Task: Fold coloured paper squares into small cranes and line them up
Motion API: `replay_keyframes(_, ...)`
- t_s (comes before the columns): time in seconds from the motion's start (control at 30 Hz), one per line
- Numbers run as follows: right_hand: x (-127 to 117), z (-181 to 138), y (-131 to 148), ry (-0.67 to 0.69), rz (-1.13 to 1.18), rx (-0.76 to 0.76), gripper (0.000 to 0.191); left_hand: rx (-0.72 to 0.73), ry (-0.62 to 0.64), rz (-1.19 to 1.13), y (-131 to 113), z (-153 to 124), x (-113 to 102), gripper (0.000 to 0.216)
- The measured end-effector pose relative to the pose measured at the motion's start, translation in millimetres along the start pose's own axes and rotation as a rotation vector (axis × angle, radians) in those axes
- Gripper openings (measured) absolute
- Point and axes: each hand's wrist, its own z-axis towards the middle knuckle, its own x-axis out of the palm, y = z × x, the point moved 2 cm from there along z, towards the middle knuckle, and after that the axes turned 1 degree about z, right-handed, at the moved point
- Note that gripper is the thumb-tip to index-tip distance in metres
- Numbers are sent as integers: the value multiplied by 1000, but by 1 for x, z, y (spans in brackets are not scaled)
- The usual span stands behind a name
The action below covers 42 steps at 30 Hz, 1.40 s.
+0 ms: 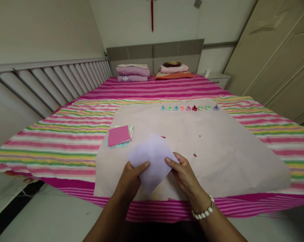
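Observation:
A lavender sheet of origami paper (153,158) is held up between both hands, turned so that one corner points down toward me. My left hand (131,176) pinches its left side, thumb on top and the other fingers beneath. On the right side my right hand (183,169) grips it the same way; a white beaded bracelet (204,212) circles that wrist. Left of the sheet lies a stack of coloured paper squares (119,136), pink uppermost. Far off, a row of several small folded paper pieces (188,108) stands in various colours.
A large pale paper sheet (232,151) covers the middle of the bed. Small red scraps (195,155) lie on it. Striped bedding (53,141) surrounds it, and folded quilts (133,71) sit by the headboard (131,53). A metal rail (53,70) runs along the left.

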Motion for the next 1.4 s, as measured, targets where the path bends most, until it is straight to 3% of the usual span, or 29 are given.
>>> replay_keyframes(0.4, 9, -6, 0, 56, -11, -19, 32, 60, -107, 96, 1, -2, 2, 57)
replay_keyframes(0.63, 5, -10, 9, 9, -297, -176, 26, 87, -96, 165, 4, -2, 4, 58)
replay_keyframes(0.73, 8, -12, 13, 36, -402, -273, 24, 98, -192, 197, 4, -1, 3, 51)
replay_keyframes(0.8, 12, -16, 15, 67, -519, -417, 22, 86, -230, 178, 6, 1, 2, 45)
replay_keyframes(0.93, 20, -26, 11, 129, -845, -756, 27, 42, -111, 5, 13, 7, 4, 37)
replay_keyframes(1.03, 23, -29, 4, 162, -1009, -899, 32, 39, -37, -72, 13, 9, 6, 32)
replay_keyframes(1.23, 25, -28, -4, 251, -1128, -889, 46, -25, 36, -250, 10, 3, 9, 60)
replay_keyframes(1.3, 25, -28, -3, 278, -1109, -864, 49, -10, 65, -235, 9, 0, 10, 58)
replay_keyframes(1.4, 23, -28, 2, 252, -1015, -813, 38, 7, 126, -177, 9, -3, 12, 49)
